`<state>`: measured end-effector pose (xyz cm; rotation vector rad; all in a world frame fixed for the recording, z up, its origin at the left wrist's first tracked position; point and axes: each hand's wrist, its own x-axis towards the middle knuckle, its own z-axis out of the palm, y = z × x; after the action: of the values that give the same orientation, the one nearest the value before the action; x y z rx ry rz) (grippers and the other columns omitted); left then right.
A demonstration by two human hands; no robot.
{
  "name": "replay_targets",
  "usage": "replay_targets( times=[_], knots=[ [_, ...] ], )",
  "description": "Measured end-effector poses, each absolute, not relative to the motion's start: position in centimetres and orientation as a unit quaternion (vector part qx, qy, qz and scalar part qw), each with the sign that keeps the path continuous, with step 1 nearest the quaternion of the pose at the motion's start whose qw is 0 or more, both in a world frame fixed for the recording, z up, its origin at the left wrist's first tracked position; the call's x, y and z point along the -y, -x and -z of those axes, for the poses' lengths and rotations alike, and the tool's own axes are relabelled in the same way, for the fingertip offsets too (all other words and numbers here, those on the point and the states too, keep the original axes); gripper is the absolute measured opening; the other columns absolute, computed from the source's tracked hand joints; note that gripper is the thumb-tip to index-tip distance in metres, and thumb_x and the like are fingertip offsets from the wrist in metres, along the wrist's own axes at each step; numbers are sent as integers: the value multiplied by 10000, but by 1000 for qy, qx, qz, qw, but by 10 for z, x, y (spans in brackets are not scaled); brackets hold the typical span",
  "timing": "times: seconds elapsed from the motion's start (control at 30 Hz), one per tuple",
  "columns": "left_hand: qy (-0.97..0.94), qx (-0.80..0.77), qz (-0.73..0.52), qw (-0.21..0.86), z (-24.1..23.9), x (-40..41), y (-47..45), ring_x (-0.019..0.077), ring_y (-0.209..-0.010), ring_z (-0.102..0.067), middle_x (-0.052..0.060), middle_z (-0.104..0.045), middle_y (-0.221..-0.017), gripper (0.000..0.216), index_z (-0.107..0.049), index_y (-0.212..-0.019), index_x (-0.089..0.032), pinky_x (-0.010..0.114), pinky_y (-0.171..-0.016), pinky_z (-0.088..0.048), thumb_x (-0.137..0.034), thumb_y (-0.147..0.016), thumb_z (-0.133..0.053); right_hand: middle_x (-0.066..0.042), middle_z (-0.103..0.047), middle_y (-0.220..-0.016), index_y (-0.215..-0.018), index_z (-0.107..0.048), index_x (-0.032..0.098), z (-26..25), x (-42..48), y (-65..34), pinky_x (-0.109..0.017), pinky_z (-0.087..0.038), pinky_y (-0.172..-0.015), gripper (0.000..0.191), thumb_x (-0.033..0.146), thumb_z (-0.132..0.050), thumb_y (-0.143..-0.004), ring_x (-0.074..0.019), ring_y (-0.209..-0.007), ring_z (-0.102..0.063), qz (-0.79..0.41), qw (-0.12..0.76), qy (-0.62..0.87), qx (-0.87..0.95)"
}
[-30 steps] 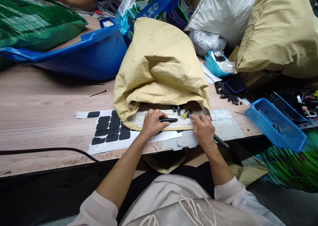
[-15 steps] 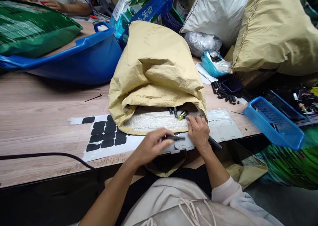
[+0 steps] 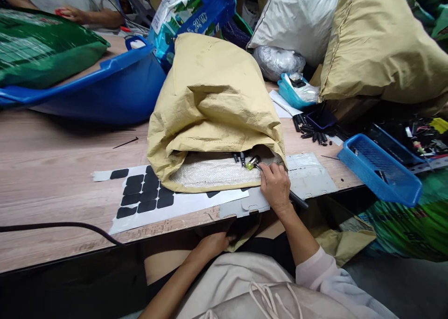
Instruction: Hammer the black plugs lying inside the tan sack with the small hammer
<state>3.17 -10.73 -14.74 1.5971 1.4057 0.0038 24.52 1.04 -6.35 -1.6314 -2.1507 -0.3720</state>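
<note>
Can see a wood-grain table (image 3: 70, 165) with a front edge climbing toward the right and a broad stretch of bare surface at the left. Find a yellow paper sack (image 3: 217, 69) lying mid-table, gaping toward that edge and showing white lining inside. Note a blue basin (image 3: 115, 97) at back left, near the sack. Note also a sheet of black squares (image 3: 142, 195) running partly under the sack, and a grey board (image 3: 311, 174) to the right. Find a blue basket (image 3: 381, 167) at the front edge, far right, with a few dark pieces inside; farther back, a turquoise basket (image 3: 290, 95) with clear plastic in it. See the right hand (image 3: 276, 184) clasped around a hammer (image 3: 298, 199), with head in the sack's mouth and handle angled out over the board. See the left hand (image 3: 213, 244) below the front edge, partly shadowed; cannot tell whether gripping anything. Smallest, find black pieces (image 3: 242, 159) in the sack's mouth, just beside the hammer's head.
</note>
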Motion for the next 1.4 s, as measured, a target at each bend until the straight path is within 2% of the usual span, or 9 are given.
replay_targets(
  times=[0.1,0.2,0.33,0.43,0.57,0.87,1.13,1.27,1.4],
  knots=[
    [-710,-458,-5,536,92,102,-31,339,-1223,-680,69,-763,-1301,562,-703,-1373,-295,390,-1026,-513,-413,-824,-708,-96,-631,-954,-1246,-711,216,64,-11,-246,-366,-374,-782,303,204,-521,-1011,-262,-922,-490,136,207,584,773],
    [-736,-373,-69,561,37,78,-29,241,-922,-737,42,-816,-1041,378,-774,-1219,-257,297,-840,-530,-446,-929,-621,-93,-636,-945,-1237,-712,220,65,-11,-246,-363,-374,-781,296,213,-520,-1011,-257,-911,-492,149,209,579,774],
    [-730,-552,-178,361,9,16,-19,265,-941,-720,74,-811,-1035,302,-786,-1045,-224,336,-843,-511,-362,-988,-523,-94,-639,-948,-1225,-718,222,65,-11,-245,-360,-371,-773,288,202,-538,-1000,-259,-908,-494,156,212,579,772],
    [-681,-680,-163,219,8,-32,-13,320,-991,-714,118,-798,-1072,294,-762,-1147,-218,378,-830,-515,-293,-965,-545,-89,-641,-946,-1229,-718,222,65,-11,-245,-356,-371,-775,289,196,-546,-997,-255,-908,-498,160,213,580,770],
    [-650,-712,-178,198,5,-69,-20,350,-1063,-699,113,-778,-1093,421,-637,-1378,-244,417,-864,-528,-320,-969,-567,-87,-642,-945,-1231,-716,223,65,-11,-245,-361,-377,-783,290,197,-551,-994,-259,-921,-501,152,212,582,770],
    [-604,-759,-163,179,11,-75,-55,407,-1092,-688,168,-739,-1145,296,-680,-1152,-222,471,-869,-511,-341,-885,-639,-86,-656,-963,-1230,-718,232,64,-11,-245,-364,-369,-788,275,213,-567,-1001,-261,-935,-501,151,208,583,771],
    [-722,-604,-200,271,30,-42,0,247,-930,-650,38,-689,-953,373,-766,-1174,-264,343,-819,-483,-253,-815,-664,-82,-660,-969,-1243,-727,225,65,-11,-245,-347,-369,-804,284,209,-572,-1006,-252,-938,-509,136,203,592,768],
    [-717,-570,-278,289,47,-30,12,241,-929,-622,31,-679,-945,376,-776,-1162,-248,347,-832,-476,-362,-804,-750,-79,-667,-954,-1225,-749,230,65,-14,-248,-337,-390,-795,288,194,-559,-1011,-243,-913,-522,123,219,590,768],
    [-703,-574,-322,269,57,-28,13,240,-938,-602,38,-688,-940,212,-768,-974,-213,350,-826,-464,-340,-804,-771,-81,-682,-959,-1240,-754,216,60,-15,-253,-340,-444,-836,318,215,-510,-1036,-240,-910,-549,88,266,579,766]
  ],
)
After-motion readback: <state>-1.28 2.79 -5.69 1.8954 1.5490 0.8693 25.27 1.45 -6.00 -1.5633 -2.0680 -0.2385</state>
